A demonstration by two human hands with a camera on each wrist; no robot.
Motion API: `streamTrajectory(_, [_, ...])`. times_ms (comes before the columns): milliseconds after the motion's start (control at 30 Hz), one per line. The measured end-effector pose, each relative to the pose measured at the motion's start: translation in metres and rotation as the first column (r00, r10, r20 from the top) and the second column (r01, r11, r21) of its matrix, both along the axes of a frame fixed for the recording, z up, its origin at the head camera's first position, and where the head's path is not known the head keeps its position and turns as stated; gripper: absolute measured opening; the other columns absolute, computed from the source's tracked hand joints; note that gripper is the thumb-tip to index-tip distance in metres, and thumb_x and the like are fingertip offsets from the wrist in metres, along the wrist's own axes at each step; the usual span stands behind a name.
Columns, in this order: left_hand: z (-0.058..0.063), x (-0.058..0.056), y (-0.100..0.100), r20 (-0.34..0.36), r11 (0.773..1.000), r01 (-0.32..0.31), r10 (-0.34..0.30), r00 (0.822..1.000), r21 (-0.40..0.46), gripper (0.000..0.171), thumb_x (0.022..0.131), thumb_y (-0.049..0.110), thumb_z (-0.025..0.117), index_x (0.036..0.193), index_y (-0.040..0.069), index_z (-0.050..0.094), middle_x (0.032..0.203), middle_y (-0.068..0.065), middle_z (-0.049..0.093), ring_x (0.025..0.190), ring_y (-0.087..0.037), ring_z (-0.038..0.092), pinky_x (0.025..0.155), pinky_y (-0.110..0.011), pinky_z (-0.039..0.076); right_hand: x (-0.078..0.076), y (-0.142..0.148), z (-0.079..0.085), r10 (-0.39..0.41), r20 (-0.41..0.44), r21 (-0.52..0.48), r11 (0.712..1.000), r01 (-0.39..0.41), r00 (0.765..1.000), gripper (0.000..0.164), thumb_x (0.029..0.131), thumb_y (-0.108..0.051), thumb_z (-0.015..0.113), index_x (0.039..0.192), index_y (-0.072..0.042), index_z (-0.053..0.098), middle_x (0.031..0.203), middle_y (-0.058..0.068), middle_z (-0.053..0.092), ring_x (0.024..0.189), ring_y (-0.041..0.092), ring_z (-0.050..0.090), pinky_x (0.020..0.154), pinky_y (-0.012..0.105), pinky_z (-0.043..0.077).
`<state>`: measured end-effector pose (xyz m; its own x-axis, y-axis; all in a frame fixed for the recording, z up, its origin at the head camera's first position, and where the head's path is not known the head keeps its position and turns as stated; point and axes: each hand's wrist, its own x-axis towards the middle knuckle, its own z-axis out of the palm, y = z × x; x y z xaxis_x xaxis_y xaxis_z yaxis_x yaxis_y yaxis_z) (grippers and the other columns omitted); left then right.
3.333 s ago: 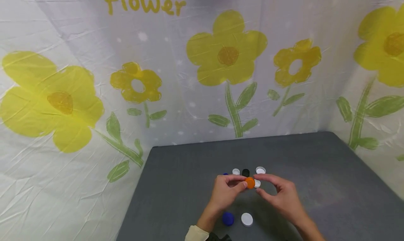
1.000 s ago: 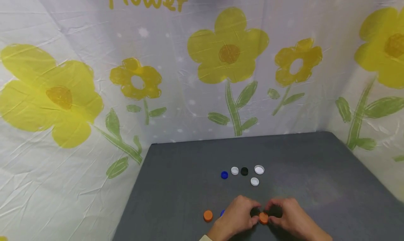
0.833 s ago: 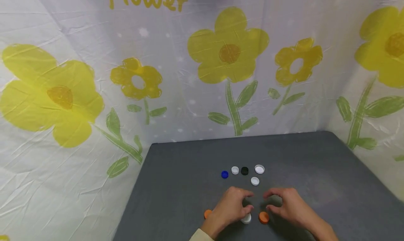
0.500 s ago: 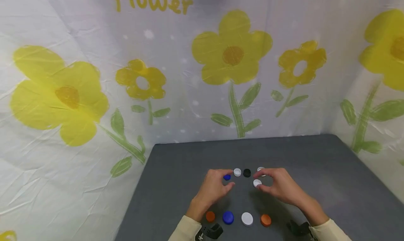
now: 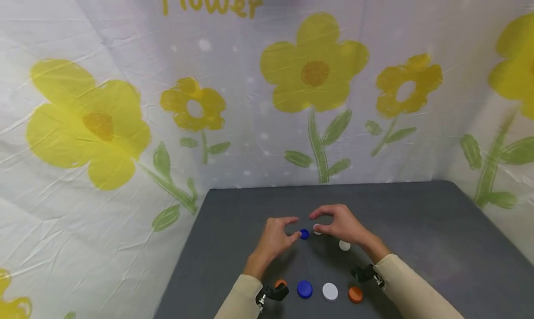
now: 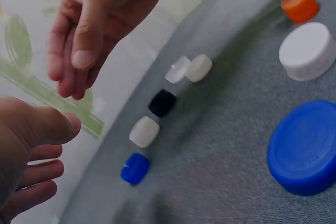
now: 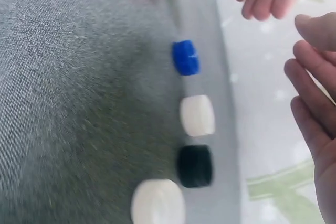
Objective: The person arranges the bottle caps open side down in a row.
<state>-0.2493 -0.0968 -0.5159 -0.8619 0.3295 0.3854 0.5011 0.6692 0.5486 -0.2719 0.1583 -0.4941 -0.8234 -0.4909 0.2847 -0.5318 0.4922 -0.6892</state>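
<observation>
My left hand (image 5: pixel 275 238) hovers at the left end of the back group of bottle caps, thumb and fingers spread. Its thumb tip appears beside the small blue cap (image 5: pixel 304 234). To the right, my right hand (image 5: pixel 342 222) is held over the group with its thumb and index finger apart. A white cap (image 5: pixel 317 229) shows partly behind its thumb, and another white cap (image 5: pixel 344 245) lies below the hand. The black cap (image 6: pixel 162 103) and a further white cap (image 6: pixel 178 70) appear in the left wrist view; the right hand hides them from the head camera. Neither hand holds anything.
A front row holds an orange cap (image 5: pixel 281 283) partly covered by the left wrist camera, a large blue cap (image 5: pixel 304 289), a white cap (image 5: pixel 330 291) and another orange cap (image 5: pixel 355 294). The grey table (image 5: pixel 233 226) meets a flower-printed curtain (image 5: pixel 250 138) at its back edge.
An orange cap was placed at the right end of the front row and let go. Both hands then rose toward the back group, and the right hand shifted left over it.
</observation>
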Motion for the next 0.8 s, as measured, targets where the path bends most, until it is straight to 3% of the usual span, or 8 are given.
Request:
streamTrajectory(167, [-0.015, -0.008, -0.001, 0.039, 1.0, -0.019, 0.019, 0.999, 0.003, 0.037, 0.088, 0.013, 0.091, 0.123, 0.003, 0.082, 0.119, -0.01, 0.084, 0.116, -0.028, 0.079, 0.103, -0.045, 0.062, -0.019, -0.009, -0.019, 0.03, 0.048, -0.035, 0.999, -0.029, 0.998, 0.025, 0.092, -0.013, 0.088, 0.116, -0.015, 0.083, 0.117, 0.003, 0.083, 0.116, 0.028, 0.076, 0.107, 0.062, 0.056])
streamTrajectory(367, [-0.032, -0.016, 0.0, 0.082, 0.999, -0.035, 0.035, 0.996, -0.008, 0.035, 0.088, 0.015, 0.092, 0.12, 0.005, 0.083, 0.117, -0.008, 0.084, 0.114, -0.026, 0.079, 0.102, -0.043, 0.062, -0.03, -0.012, -0.035, 0.059, 0.148, -0.018, 0.998, -0.057, 0.987, 0.031, 0.091, -0.007, 0.085, 0.121, -0.002, 0.079, 0.119, 0.014, 0.081, 0.119, 0.039, 0.074, 0.105, 0.066, 0.056])
streamTrajectory(633, [-0.043, -0.02, 0.005, 0.097, 0.999, -0.036, 0.039, 0.995, -0.029, 0.03, 0.087, 0.014, 0.093, 0.115, 0.006, 0.085, 0.111, -0.005, 0.085, 0.11, -0.023, 0.079, 0.099, -0.04, 0.063, -0.038, -0.018, -0.052, 0.066, 0.064, 0.076, 0.995, -0.071, 0.996, 0.031, 0.083, -0.006, 0.093, 0.113, -0.008, 0.082, 0.108, 0.004, 0.083, 0.106, 0.024, 0.078, 0.097, 0.048, 0.062])
streamTrajectory(767, [-0.053, -0.024, 0.004, 0.048, 1.0, -0.006, 0.006, 0.999, -0.014, 0.028, 0.085, 0.015, 0.093, 0.111, 0.006, 0.085, 0.107, -0.005, 0.085, 0.105, -0.021, 0.079, 0.095, -0.039, 0.063, -0.038, -0.021, -0.056, 0.072, 0.047, 0.104, 0.992, -0.077, 0.996, 0.031, 0.082, -0.008, 0.094, 0.111, -0.009, 0.082, 0.106, 0.001, 0.083, 0.103, 0.018, 0.078, 0.094, 0.039, 0.061])
streamTrajectory(800, [-0.061, -0.028, 0.004, 0.025, 1.0, 0.001, -0.001, 1.0, -0.012, 0.027, 0.085, 0.015, 0.093, 0.11, 0.007, 0.085, 0.106, -0.004, 0.086, 0.103, -0.02, 0.08, 0.092, -0.037, 0.064, -0.037, -0.021, -0.056, 0.071, 0.046, 0.111, 0.991, -0.075, 0.996, 0.031, 0.082, -0.008, 0.094, 0.11, -0.009, 0.082, 0.106, 0.0, 0.083, 0.103, 0.018, 0.078, 0.095, 0.038, 0.061])
